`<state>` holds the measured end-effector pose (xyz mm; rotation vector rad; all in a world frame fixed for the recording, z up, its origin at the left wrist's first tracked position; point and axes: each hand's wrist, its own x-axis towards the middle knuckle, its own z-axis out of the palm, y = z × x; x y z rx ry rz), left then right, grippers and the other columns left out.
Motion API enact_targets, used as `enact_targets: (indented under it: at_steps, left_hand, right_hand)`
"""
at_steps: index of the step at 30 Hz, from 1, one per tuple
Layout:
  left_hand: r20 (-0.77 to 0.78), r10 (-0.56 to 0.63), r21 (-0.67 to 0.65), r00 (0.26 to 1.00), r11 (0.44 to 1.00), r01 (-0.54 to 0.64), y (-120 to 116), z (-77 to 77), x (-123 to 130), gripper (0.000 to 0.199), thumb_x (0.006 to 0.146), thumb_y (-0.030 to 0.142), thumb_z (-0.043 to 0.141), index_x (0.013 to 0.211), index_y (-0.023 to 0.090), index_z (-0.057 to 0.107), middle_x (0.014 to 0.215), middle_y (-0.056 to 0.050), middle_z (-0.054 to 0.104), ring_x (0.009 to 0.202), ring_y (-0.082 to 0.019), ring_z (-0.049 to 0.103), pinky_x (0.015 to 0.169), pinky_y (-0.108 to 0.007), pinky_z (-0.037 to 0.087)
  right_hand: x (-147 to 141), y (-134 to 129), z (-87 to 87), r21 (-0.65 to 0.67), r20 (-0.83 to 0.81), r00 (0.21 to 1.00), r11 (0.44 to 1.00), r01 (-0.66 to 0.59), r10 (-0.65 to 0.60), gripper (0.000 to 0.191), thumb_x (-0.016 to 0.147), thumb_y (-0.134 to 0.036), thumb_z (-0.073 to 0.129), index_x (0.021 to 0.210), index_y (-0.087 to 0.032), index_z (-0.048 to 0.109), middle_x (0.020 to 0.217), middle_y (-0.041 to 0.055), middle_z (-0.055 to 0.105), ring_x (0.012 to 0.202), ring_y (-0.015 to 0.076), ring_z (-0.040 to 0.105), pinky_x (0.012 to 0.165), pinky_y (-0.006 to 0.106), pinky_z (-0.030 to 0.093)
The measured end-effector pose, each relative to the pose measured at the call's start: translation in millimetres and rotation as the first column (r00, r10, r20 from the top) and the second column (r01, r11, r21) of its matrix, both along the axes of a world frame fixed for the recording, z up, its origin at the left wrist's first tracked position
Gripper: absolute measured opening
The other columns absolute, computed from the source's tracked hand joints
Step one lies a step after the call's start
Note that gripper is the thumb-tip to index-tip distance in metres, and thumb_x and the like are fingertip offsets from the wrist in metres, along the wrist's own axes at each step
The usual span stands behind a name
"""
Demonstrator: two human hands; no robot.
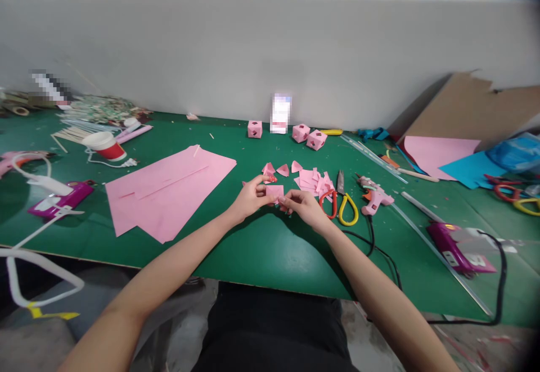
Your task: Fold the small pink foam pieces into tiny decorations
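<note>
My left hand (252,196) and my right hand (304,205) meet over the green table and pinch a small folded piece of pink paper (274,193) between them. Fingers partly cover its edges, so its full shape is hidden. Just beyond the hands lie several small folded pink paper pieces (283,170). A heap of cut pink paper scraps (311,180) sits to the right of them, beside scissors (341,183) with red and yellow handles. Farther back stand pink paper cubes (255,129) with dark openings in their faces.
Large pink paper sheets (169,203) cover the left side. Right of the scissors lies a pink glue gun (377,197) with a black cable. Purple power strips (458,248) rest at both sides. A lit phone (280,114) leans on the grey partition; a paper cup (107,146) stands left.
</note>
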<state>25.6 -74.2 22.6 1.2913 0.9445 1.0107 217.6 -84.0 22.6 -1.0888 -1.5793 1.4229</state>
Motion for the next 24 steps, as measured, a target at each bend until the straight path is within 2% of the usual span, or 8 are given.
enact_targets:
  at_steps: [5,12,18,21,24]
  left_hand:
    - [0.014,0.013,-0.019,1.0,1.0,-0.012,-0.8,1.3,-0.8,0.056,0.071,0.023,0.078,0.12,0.016,0.053,0.083,-0.003,0.071,0.075,-0.015,0.069,0.076,-0.031,0.056]
    - [-0.025,0.012,-0.013,1.0,1.0,-0.013,-0.6,3.2,-1.2,0.057,0.07,0.025,0.079,0.12,0.016,0.053,0.071,0.001,0.068,0.065,-0.013,0.066,0.07,-0.028,0.055]
    - [0.008,0.064,-0.005,0.998,0.998,-0.064,-1.2,1.3,2.8,0.057,0.072,0.032,0.079,0.119,0.015,0.052,0.09,-0.006,0.07,0.077,-0.017,0.068,0.064,-0.027,0.056]
    - [0.009,0.125,0.028,0.992,0.992,-0.126,-0.4,1.9,1.8,0.05,0.077,0.036,0.075,0.116,0.015,0.053,0.089,-0.005,0.068,0.075,-0.016,0.066,0.063,-0.027,0.057]
    - [0.004,0.158,0.061,0.987,0.986,-0.158,1.1,1.4,-0.4,0.047,0.078,0.035,0.073,0.115,0.015,0.053,0.089,-0.005,0.068,0.076,-0.016,0.067,0.064,-0.027,0.057]
  right_hand:
    - [-2.4,0.0,-0.4,0.012,0.009,0.999,0.999,0.048,-0.048,0.038,0.075,-0.056,0.071,0.076,-0.018,0.065,0.07,0.0024,0.068,0.062,0.0136,0.061,0.058,0.026,0.05]
    - [-1.2,2.1,-4.9,0.075,0.033,0.996,0.994,0.08,-0.082,0.036,0.074,-0.053,0.072,0.071,-0.018,0.061,0.064,0.0013,0.066,0.057,0.0129,0.059,0.057,0.027,0.049]
    - [-2.8,2.6,-6.6,0.062,-0.005,0.995,0.993,0.103,-0.103,0.037,0.076,-0.055,0.07,0.076,-0.018,0.062,0.068,0.0015,0.065,0.062,0.014,0.061,0.056,0.026,0.05]
    - [-1.4,4.4,-8.3,0.046,-0.015,0.99,0.989,0.139,-0.139,0.036,0.078,-0.055,0.069,0.081,-0.019,0.063,0.071,0.0024,0.066,0.064,0.0152,0.062,0.056,0.027,0.051]
    - [-0.2,4.9,-9.2,0.092,0.012,0.985,0.981,0.172,-0.174,0.035,0.078,-0.05,0.07,0.093,-0.019,0.063,0.088,0.0058,0.068,0.068,0.0162,0.063,0.057,0.029,0.052]
